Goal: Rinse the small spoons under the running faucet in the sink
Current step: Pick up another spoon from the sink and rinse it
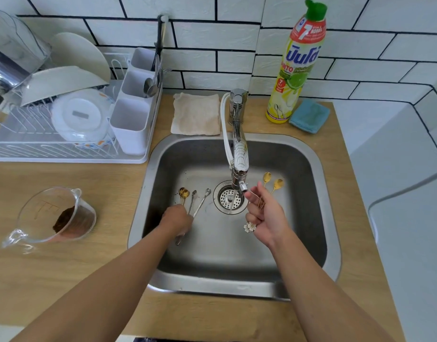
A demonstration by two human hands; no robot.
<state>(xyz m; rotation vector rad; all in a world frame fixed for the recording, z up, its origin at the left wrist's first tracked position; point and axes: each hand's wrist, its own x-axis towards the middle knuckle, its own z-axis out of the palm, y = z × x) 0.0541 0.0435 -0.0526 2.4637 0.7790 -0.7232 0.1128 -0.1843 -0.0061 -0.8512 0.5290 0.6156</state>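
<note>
Inside the sink (318, 218), nearest the viewer, a bunch of small spoons (196, 206), gold and silver, is being gripped by the left hand (176, 218), fingers curled over the handles, left of the drain (231, 199). Right of the drain, two gold spoons (271, 181) with flower-tipped handles are being pinched by the right hand (268, 215). Behind it, water is running from the faucet (239, 154). Rinsing is judged under way; next, the bowls need bringing into the stream.

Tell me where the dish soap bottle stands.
In the head view, the dish soap bottle stands on the counter behind the sink's right corner, between the faucet and a blue cloth.
</note>
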